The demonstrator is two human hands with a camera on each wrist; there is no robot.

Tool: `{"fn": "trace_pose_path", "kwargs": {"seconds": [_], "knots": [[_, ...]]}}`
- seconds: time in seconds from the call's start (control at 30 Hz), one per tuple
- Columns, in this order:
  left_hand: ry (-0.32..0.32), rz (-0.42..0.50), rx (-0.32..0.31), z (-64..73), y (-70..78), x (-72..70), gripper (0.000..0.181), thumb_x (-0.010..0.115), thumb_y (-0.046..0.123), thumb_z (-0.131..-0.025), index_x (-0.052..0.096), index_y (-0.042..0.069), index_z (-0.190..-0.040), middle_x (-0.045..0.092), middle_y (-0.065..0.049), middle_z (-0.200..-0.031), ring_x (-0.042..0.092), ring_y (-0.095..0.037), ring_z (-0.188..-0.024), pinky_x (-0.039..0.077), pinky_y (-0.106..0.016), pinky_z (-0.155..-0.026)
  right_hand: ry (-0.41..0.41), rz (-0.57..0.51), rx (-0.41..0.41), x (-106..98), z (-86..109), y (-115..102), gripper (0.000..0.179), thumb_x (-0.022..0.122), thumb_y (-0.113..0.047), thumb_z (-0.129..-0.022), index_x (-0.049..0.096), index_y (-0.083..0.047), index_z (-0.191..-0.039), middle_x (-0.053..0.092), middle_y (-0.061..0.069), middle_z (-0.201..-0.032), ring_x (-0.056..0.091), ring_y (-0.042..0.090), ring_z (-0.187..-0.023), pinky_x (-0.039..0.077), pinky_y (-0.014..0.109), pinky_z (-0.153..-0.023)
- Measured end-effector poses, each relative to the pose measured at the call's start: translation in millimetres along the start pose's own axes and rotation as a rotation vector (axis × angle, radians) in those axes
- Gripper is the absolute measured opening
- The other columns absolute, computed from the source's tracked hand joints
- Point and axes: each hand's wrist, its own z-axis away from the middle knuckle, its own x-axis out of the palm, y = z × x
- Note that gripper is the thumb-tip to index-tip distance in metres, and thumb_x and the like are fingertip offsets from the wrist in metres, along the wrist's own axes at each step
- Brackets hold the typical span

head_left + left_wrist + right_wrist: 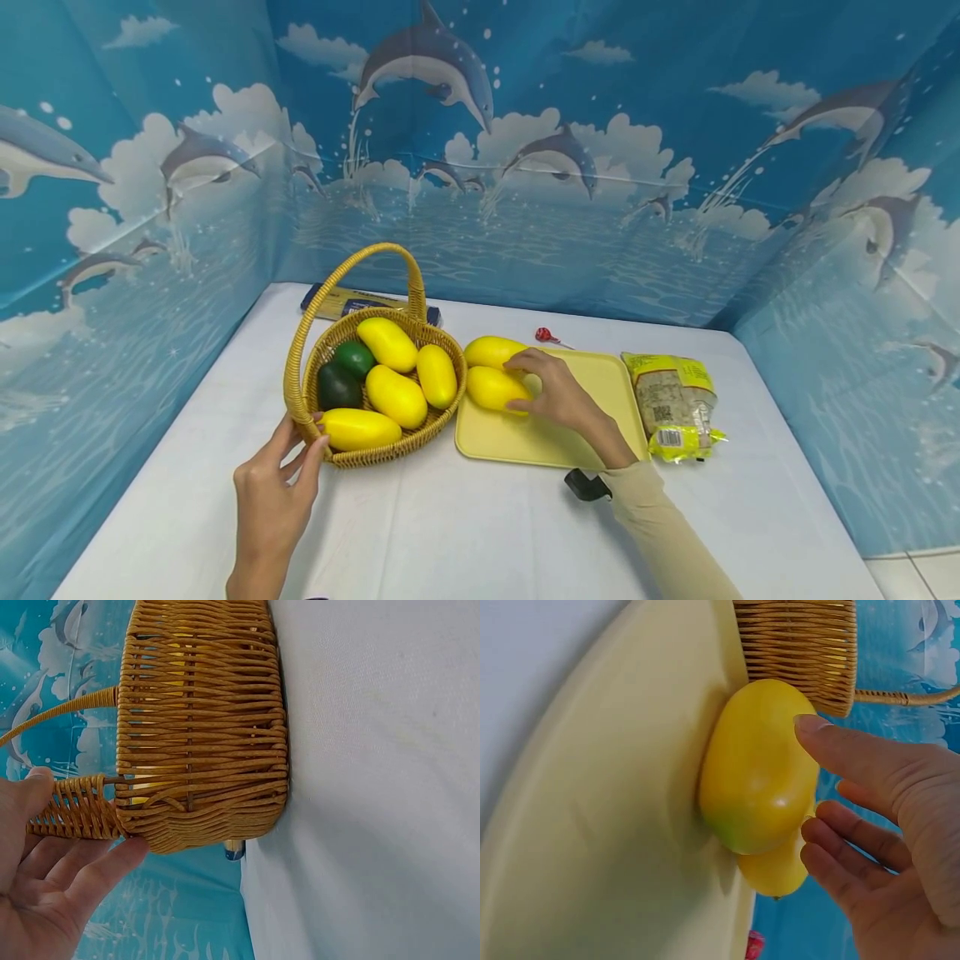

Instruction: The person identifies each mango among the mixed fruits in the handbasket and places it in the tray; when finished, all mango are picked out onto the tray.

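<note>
A wicker basket (390,454) stands on the left with several yellow mangoes (395,396) and dark green avocados (339,386) in it. My left hand (273,492) grips the base of its handle (75,806), thumb on one side and fingers on the other. On the yellow tray (555,450), right beside the basket, lie two more mangoes (497,388). Over their right ends is my right hand (558,392), its thumb and fingers loosely spread. In the right wrist view the thumb is at the nearer mango (757,772); whether it touches is unclear.
A yellow-and-blue package (345,304) lies behind the basket, and a red lollipop (545,335) behind the tray. Right of the tray lies a clear-and-yellow bag (675,404). A black object (587,485) is by the right wrist. Dolphin-print curtains (487,225) surround the white table.
</note>
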Motion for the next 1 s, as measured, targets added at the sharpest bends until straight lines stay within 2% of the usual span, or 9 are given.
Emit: {"fn": "trace_pose_path", "kwargs": {"seconds": [0.27, 0.53, 0.67, 0.8, 1.0], "knots": [[-0.005, 0.002, 0.003, 1.2, 0.3, 0.8, 0.052, 0.083, -0.008, -0.09, 0.066, -0.005, -0.14, 0.078, -0.019, -0.124, 0.076, -0.041, -0.112, 0.064, -0.03, -0.08, 0.011, -0.029, -0.067, -26.7, -15.4, -17.9, 0.051, 0.091, -0.013, -0.089, 0.07, 0.002, -0.134, 0.07, 0.021, -0.133, 0.067, 0.044, -0.121, 0.061, 0.061, -0.104], [-0.001, -0.004, 0.007, 1.4, -0.1, 0.3, 0.054, 0.083, -0.008, -0.09, 0.065, -0.006, -0.141, 0.078, -0.02, -0.124, 0.076, -0.042, -0.111, 0.063, -0.03, -0.08, 0.007, -0.136, -0.104, -49.5, -45.4, -46.2, 0.053, 0.085, -0.013, -0.096, 0.065, -0.002, -0.144, 0.068, 0.016, -0.144, 0.067, 0.035, -0.13, 0.061, 0.052, -0.111], [-0.001, -0.003, 0.011, 1.6, -0.1, -0.1, 0.053, 0.083, -0.008, -0.09, 0.065, -0.006, -0.141, 0.078, -0.02, -0.124, 0.076, -0.042, -0.111, 0.063, -0.029, -0.081, -0.018, -0.207, -0.12, -54.1, -63.1, -62.2, 0.053, 0.082, -0.012, -0.098, 0.063, -0.002, -0.147, 0.066, 0.016, -0.147, 0.067, 0.033, -0.131, 0.061, 0.049, -0.111], [-0.003, -0.001, 0.011, 1.8, -0.6, 0.1, 0.053, 0.082, -0.007, -0.091, 0.065, -0.006, -0.141, 0.077, -0.02, -0.125, 0.076, -0.042, -0.112, 0.063, -0.029, -0.081, -0.062, -0.234, -0.13, -54.5, -81.6, -75.8, 0.055, 0.08, -0.012, -0.1, 0.06, -0.002, -0.15, 0.064, 0.018, -0.15, 0.065, 0.033, -0.133, 0.06, 0.045, -0.113], [-0.005, -0.002, 0.006, 2.4, -0.8, 1.0, 0.053, 0.082, -0.007, -0.091, 0.065, -0.007, -0.141, 0.077, -0.02, -0.125, 0.076, -0.042, -0.112, 0.063, -0.028, -0.08, -0.118, -0.274, -0.121, -44.8, -109.9, -91.0, 0.058, 0.079, -0.013, -0.101, 0.057, 0.0, -0.153, 0.06, 0.021, -0.153, 0.065, 0.034, -0.134, 0.058, 0.045, -0.115]]}}
